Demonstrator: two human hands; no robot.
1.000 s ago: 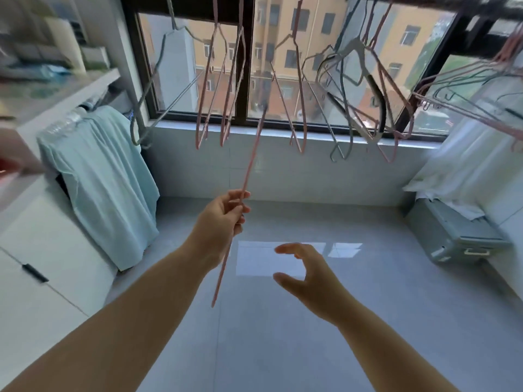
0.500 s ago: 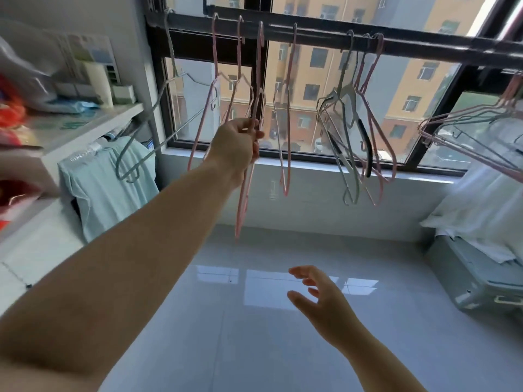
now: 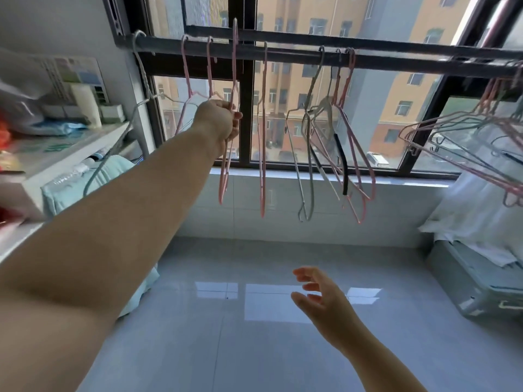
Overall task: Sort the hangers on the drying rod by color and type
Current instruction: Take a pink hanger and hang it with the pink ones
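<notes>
Left hand (image 3: 223, 120) is way up by the drying rod (image 3: 396, 56), fingers curled tight around the neck of a pink wire hanger (image 3: 225, 171). That hanger sits edge-on to the camera. Its hook pokes up higher than the rod, and I honestly can't tell if it's touching the bar. It's toward the left end of the rod, just right of two other pink hangers (image 3: 185, 80) that are hooked on properly.

Right hand (image 3: 319, 298) is down low over the tiled floor (image 3: 254, 349), fingers spread loose, holding nothing.

Along the rest of the rod:
- a grey hanger (image 3: 141, 80) at the very left end, tilted out toward the shelf
- another pink hanger (image 3: 263, 154) on its own, just right of the held one
- near the middle, a tangled bunch with grey hangers (image 3: 310, 165) and pink ones (image 3: 359, 159) mixed together, plus one with a black sleeve (image 3: 343, 168) on its arm
- at the right end, a fanned-out cluster of pink and grey hangers (image 3: 467, 148), swung out sideways

Off to the left there's a white shelf (image 3: 70, 157) with bottles and packets on it, and a light teal garment (image 3: 65, 185) hanging below it. A grey case (image 3: 475, 281) sits on the floor at the right with white cloth (image 3: 475, 222) draped over it.
</notes>
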